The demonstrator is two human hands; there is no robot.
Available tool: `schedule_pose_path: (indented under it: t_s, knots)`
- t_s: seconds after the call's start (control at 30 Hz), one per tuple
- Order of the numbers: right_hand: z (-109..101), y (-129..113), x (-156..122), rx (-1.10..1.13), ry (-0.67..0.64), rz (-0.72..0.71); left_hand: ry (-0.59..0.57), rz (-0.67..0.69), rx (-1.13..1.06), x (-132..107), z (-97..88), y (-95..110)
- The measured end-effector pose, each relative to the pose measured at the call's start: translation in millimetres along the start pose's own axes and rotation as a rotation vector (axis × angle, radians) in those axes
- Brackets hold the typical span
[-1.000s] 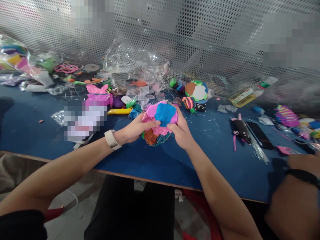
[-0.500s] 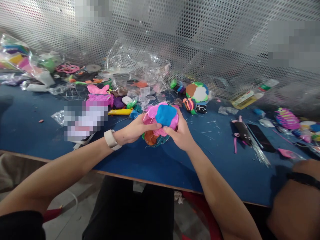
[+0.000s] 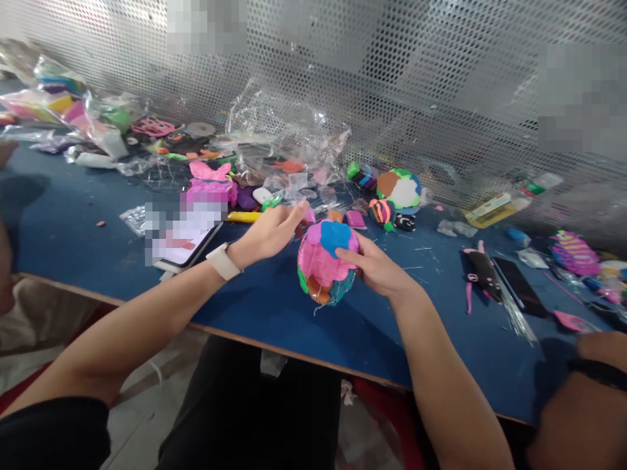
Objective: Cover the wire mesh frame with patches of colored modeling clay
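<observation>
My right hand (image 3: pixel 379 264) grips a wire-mesh ball (image 3: pixel 323 261) from its right side. Patches of pink, blue, orange, green and teal clay cover the ball, and its blue patch lies under my thumb. Off the ball, to its upper left, is my left hand (image 3: pixel 272 232), its visible fingers stretched out to the right. A small bright-pink piece (image 3: pixel 309 214) shows right by the left fingertips; whether they touch it I cannot tell. Behind the ball lies a magenta clay block (image 3: pixel 355 220).
A phone (image 3: pixel 189 238) with a lit screen and a yellow cutter (image 3: pixel 243 217) lie left of centre. Clear plastic wrapping (image 3: pixel 279 124) and clay pieces line the perforated metal panel (image 3: pixel 313 59). A bottle (image 3: pixel 519 199) and a black clay figure (image 3: pixel 482 274) are right. Another person's arm (image 3: pixel 582 405) rests there.
My left hand has let go of the ball and moved up and away. The ball now sits in my right hand alone, slightly lower. The whole view has shifted a little.
</observation>
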State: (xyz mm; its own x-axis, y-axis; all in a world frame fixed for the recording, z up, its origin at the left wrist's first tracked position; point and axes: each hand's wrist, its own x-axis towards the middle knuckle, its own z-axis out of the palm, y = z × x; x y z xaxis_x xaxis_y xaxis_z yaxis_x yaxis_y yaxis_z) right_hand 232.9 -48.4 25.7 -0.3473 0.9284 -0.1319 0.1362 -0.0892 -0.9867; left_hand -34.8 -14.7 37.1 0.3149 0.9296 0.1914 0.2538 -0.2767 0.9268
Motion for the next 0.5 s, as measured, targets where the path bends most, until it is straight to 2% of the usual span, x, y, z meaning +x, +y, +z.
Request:
schedule_pose_path:
  t_s: [0.07, 0.1, 0.13, 0.2, 0.27, 0.33, 0.43, 0.5]
  knots:
    - [2.5, 0.3, -1.8, -0.033, -0.062, 0.035, 0.18, 0.177, 0.347, 3.6, -10.3, -1.5]
    - [4.7, 0.2, -2.3, -0.068, -0.091, 0.053, 0.207, 0.233, 0.512, 4.7, -14.3, -3.2]
    - [7.2, -0.2, -2.6, -0.109, -0.116, 0.07, 0.195, 0.266, 0.658, 5.3, -17.4, -5.3]
    - [12.4, -2.1, -3.2, -0.181, -0.145, 0.101, 0.099, 0.281, 0.879, 4.9, -20.6, -9.9]
    - [16.3, -5.5, -4.7, -0.221, -0.151, 0.119, -0.024, 0.274, 1.015, 2.8, -20.4, -13.9]
    - [17.5, -9.4, -7.5, -0.247, -0.151, 0.128, -0.099, 0.286, 1.113, -0.3, -18.5, -16.5]
    - [13.3, -13.7, -11.7, -0.338, -0.13, 0.13, -0.116, 0.291, 1.225, -4.1, -15.7, -18.6]
    - [6.9, -14.0, -11.8, -0.451, -0.085, 0.071, -0.107, 0.271, 1.245, -5.0, -14.7, -19.6]
